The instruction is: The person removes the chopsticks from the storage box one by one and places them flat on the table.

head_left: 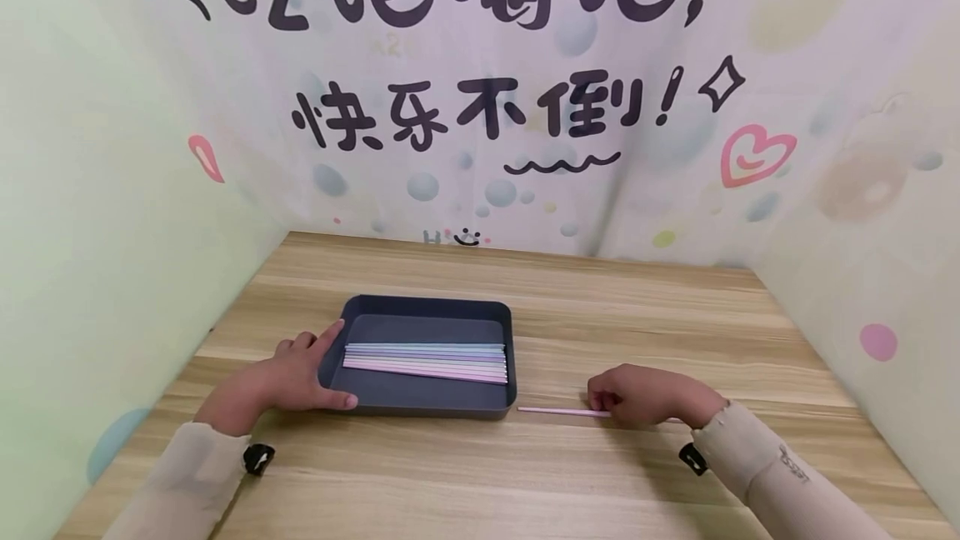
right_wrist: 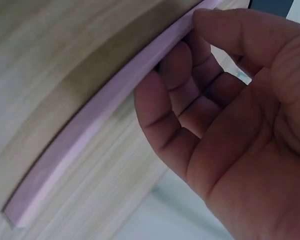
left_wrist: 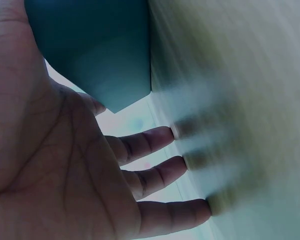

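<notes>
A dark blue-grey rectangular tray (head_left: 420, 407) sits on the table, holding several chopsticks (head_left: 423, 363) laid side by side, pale blue through pink. My left hand (head_left: 296, 373) spreads over the tray's left end, thumb by the front side and index finger at the left rim. In the left wrist view, the other fingers (left_wrist: 155, 175) are extended with their tips on the tabletop. To the right of the tray, my right hand (head_left: 637, 394) pinches a pink chopstick (right_wrist: 90, 120) between thumb and fingers. That chopstick lies low along the table, its left end close to the tray's front right corner.
The wooden table (head_left: 480, 482) meets a printed cloth backdrop (head_left: 480, 198) behind, with pale walls on both sides. Each sleeve has a small black wrist device (head_left: 258, 459) at its cuff.
</notes>
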{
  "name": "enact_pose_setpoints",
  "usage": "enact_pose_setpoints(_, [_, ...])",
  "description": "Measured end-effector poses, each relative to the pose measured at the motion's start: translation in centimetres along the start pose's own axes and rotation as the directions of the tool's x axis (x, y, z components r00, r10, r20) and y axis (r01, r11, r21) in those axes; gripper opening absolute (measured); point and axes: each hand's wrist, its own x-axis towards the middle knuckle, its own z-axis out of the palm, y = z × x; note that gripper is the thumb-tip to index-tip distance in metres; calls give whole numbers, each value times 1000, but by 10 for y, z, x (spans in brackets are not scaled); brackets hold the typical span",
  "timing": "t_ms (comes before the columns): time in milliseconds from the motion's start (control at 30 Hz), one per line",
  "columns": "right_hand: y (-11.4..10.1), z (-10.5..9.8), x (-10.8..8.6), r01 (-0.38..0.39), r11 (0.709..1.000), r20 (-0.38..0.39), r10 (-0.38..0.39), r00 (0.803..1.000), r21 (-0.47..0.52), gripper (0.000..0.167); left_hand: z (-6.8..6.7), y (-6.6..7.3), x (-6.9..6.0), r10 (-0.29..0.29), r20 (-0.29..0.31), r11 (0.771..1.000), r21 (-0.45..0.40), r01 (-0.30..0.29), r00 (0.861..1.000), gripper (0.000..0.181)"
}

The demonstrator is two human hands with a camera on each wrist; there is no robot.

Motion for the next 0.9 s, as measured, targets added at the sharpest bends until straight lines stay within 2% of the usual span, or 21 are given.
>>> enact_pose_setpoints(367, [6,-5,6,-11,1000,33,11,999,13,29,-2,-1,-3,-12,-1,1000,7,12,1000,126])
enact_pose_setpoints(667, [2,-27,15,42,997,105,-48,993,58,20,0,-2,-1,-8,3,1000,21,8,1000,125])
enact_pose_setpoints(900, [-13,-46,27,28,995,174,-44,984,94,21,2,-1,-1,-14,1,1000,-1,14,1000,126])
